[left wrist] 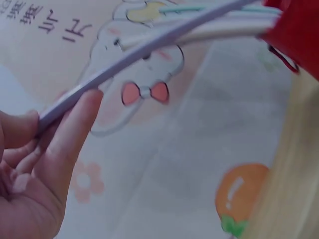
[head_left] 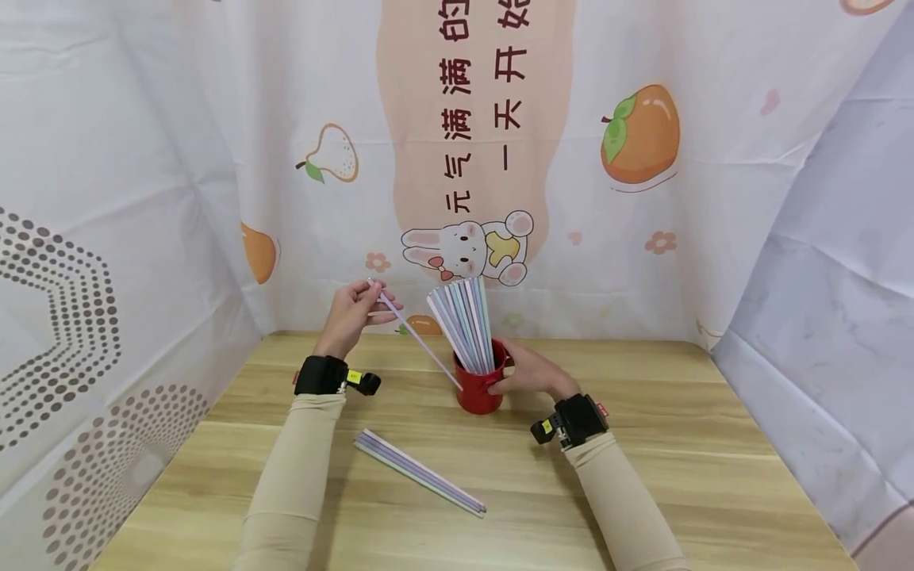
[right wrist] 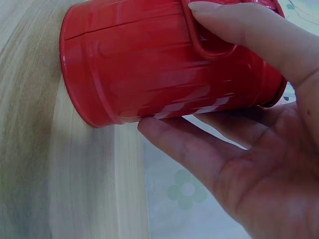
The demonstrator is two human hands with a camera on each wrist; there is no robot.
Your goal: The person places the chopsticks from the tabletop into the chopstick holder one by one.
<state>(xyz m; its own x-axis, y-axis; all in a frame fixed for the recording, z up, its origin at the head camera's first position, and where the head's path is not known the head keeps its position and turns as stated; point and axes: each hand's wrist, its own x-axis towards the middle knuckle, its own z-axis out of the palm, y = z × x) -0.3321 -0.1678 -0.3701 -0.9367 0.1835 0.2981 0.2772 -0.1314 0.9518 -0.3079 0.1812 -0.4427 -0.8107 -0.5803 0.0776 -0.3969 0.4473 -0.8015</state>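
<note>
A single lilac straw is pinched near its upper end by the left hand, raised above the worktop to the left of the cup; the straw slants down to the right, its lower tip reaching the cup's rim (whether it is touching cannot be told). In the left wrist view the straw is seen lying across the fingertips of the left hand, with the thumb pressed against it from the other side. The red cup is grasped by the right hand: the thumb is laid over the handle and the fingers are curled under the cup's wall, so the cup is steadied where it stands on the worktop, near its middle. A fan of pale straws (blue, lilac and white) is held upright in the cup, leaning slightly left. A second small bundle of straws is laid flat on the worktop in front of the cup, well apart from both hands, between the two sleeved forearms. Black wrist bands are worn on both arms. The worktop is backed by a printed cloth with fruit and a rabbit.
</note>
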